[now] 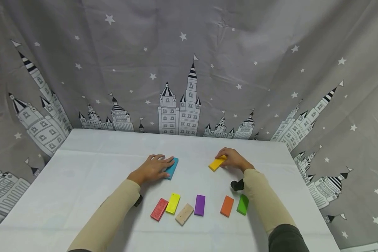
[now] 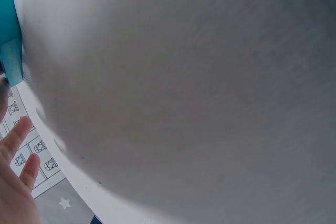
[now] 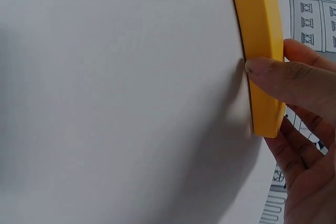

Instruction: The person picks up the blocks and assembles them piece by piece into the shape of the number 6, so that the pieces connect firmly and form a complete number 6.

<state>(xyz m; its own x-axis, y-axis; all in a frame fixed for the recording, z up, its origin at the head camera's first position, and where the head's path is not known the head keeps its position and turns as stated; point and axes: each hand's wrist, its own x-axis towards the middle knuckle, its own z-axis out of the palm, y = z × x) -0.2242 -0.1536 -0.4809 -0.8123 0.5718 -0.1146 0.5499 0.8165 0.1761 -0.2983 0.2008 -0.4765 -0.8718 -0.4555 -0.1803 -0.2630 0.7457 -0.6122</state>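
I seem to be placing blocks: my right hand (image 1: 234, 159) pinches the amber block (image 1: 215, 164) between thumb and fingers; my left, its outer fingers spread, grips the blue block (image 1: 173, 168) (well apart, over the counter (image 1: 97, 168)). Next, I'd judge, calls for steady, level handling.

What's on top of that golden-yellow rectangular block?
The thumb of the right hand lies across the golden-yellow block; its surface shows beside the thumb, but underneath is hidden.
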